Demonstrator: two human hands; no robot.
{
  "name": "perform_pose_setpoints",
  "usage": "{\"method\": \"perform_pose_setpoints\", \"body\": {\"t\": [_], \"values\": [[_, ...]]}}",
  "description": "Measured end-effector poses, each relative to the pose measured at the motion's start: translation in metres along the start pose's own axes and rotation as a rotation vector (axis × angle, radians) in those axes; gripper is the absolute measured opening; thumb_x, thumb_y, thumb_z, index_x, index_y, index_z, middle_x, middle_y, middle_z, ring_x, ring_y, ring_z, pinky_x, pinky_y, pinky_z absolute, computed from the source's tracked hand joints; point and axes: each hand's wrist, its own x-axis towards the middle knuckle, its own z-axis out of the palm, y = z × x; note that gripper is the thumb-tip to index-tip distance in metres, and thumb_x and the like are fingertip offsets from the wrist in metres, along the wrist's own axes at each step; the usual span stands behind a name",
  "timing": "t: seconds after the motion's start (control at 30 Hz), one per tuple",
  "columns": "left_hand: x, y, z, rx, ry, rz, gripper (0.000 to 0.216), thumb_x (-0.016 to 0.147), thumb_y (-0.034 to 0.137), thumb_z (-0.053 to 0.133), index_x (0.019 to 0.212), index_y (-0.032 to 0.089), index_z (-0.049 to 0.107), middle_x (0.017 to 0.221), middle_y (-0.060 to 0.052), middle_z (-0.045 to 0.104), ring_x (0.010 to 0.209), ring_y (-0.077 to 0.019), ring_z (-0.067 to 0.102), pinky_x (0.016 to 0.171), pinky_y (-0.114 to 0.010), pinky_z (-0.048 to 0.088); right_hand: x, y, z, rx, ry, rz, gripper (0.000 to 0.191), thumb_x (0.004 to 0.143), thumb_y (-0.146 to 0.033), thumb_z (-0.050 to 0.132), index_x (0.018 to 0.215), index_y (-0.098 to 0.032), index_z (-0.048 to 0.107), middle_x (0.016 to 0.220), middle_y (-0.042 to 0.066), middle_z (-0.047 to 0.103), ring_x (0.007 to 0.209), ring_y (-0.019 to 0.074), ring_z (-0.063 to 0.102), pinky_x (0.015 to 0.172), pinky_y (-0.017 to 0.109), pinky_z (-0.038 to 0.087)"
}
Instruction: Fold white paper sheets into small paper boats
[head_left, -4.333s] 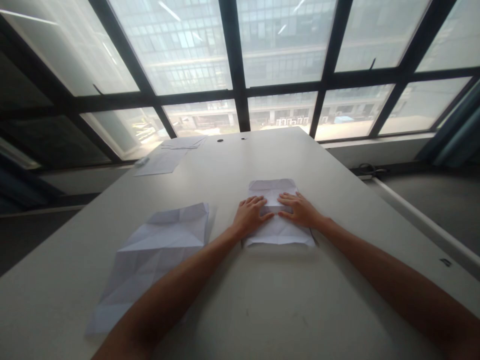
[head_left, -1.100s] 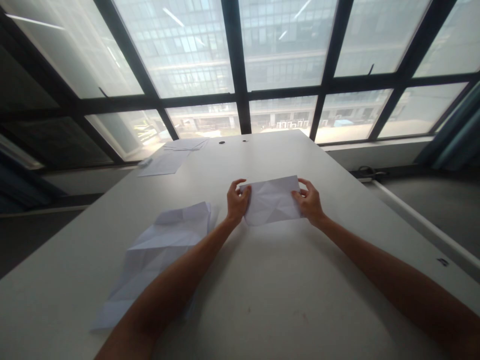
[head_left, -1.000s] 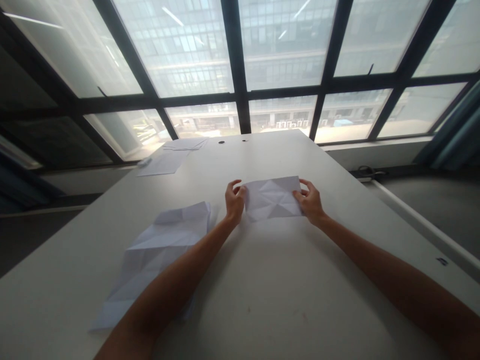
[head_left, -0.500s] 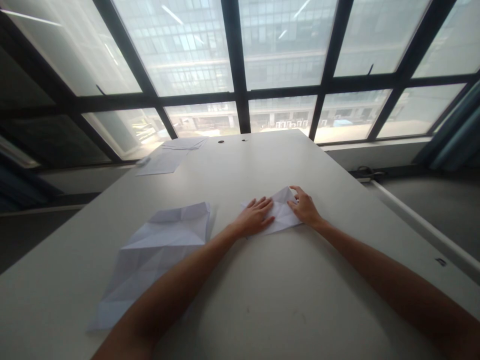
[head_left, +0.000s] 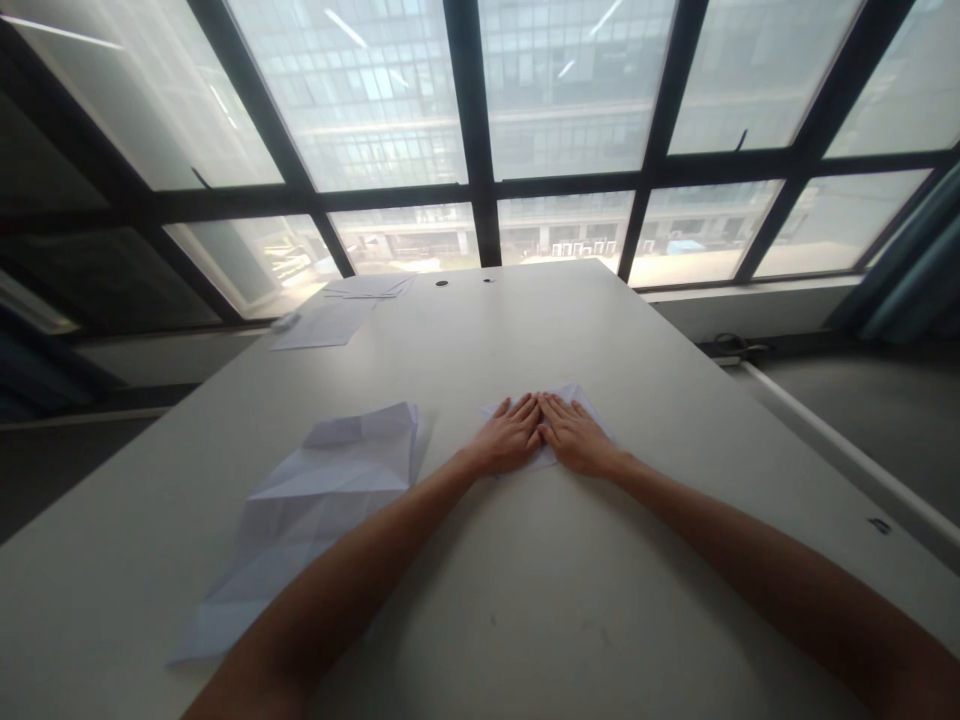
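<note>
A small folded white paper [head_left: 579,401] lies flat on the white table [head_left: 525,600], mostly covered by my hands. My left hand [head_left: 508,436] rests flat on its left part, fingers stretched out. Right beside it, my right hand [head_left: 573,437] presses flat on the right part, its fingers touching those of the left. Only the paper's far corner and edges show past my fingers.
A larger creased white sheet [head_left: 315,510] lies unfolded to the left of my left forearm. More sheets of paper [head_left: 330,318] sit at the table's far left corner. Two small dark spots [head_left: 442,283] mark the far edge. Big windows stand beyond the table.
A second ago both hands held the folded paper up by its sides. It has been laid down and folded smaller, and both hands now press flat on it, side by side.
</note>
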Motion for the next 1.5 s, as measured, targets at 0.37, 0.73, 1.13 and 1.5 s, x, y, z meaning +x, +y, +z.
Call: {"method": "perform_pose_setpoints", "body": {"t": [0.37, 0.73, 1.13, 1.5], "values": [[-0.004, -0.008, 0.0, 0.026, 0.054, -0.156, 0.063, 0.1, 0.057, 0.027, 0.155, 0.025, 0.027, 0.163, -0.008, 0.02, 0.151, -0.0299, 0.014, 0.118, -0.058, 0.009, 0.0, 0.022, -0.001, -0.117, 0.015, 0.144, 0.063, 0.1, -0.044, 0.026, 0.154, -0.013, 0.029, 0.161, 0.013, 0.024, 0.15, 0.0281, 0.018, 0.119, 0.057, 0.013], [-0.001, -0.023, -0.02, -0.278, 0.387, 0.025, 0.022, 0.095, 0.035, 0.054, 0.107, 0.025, 0.069, 0.129, -0.007, 0.062, 0.124, -0.021, 0.055, 0.111, -0.038, 0.038, -0.002, 0.056, -0.009, -0.14, 0.038, 0.262, 0.061, 0.099, -0.042, 0.027, 0.153, -0.012, 0.031, 0.16, 0.015, 0.026, 0.149, 0.0303, 0.021, 0.118, 0.059, 0.015], [-0.01, -0.013, -0.028, -0.359, 0.148, 0.188, 0.018, 0.084, 0.02, 0.056, 0.092, 0.025, 0.072, 0.11, -0.003, 0.072, 0.108, -0.0184, 0.065, 0.101, -0.028, 0.045, -0.005, 0.07, -0.02, -0.145, 0.001, 0.332, 0.06, 0.1, -0.042, 0.027, 0.154, -0.015, 0.03, 0.161, 0.013, 0.024, 0.15, 0.0286, 0.019, 0.118, 0.058, 0.014], [-0.005, -0.028, -0.025, -0.295, 0.137, 0.387, 0.04, 0.072, -0.002, 0.047, 0.083, 0.023, 0.075, 0.111, 0.002, 0.073, 0.12, -0.017, 0.062, 0.104, -0.027, 0.045, -0.005, 0.069, -0.023, -0.181, -0.033, 0.361, 0.062, 0.1, -0.042, 0.024, 0.155, -0.014, 0.026, 0.162, 0.012, 0.022, 0.15, 0.0272, 0.018, 0.119, 0.056, 0.014]]}}
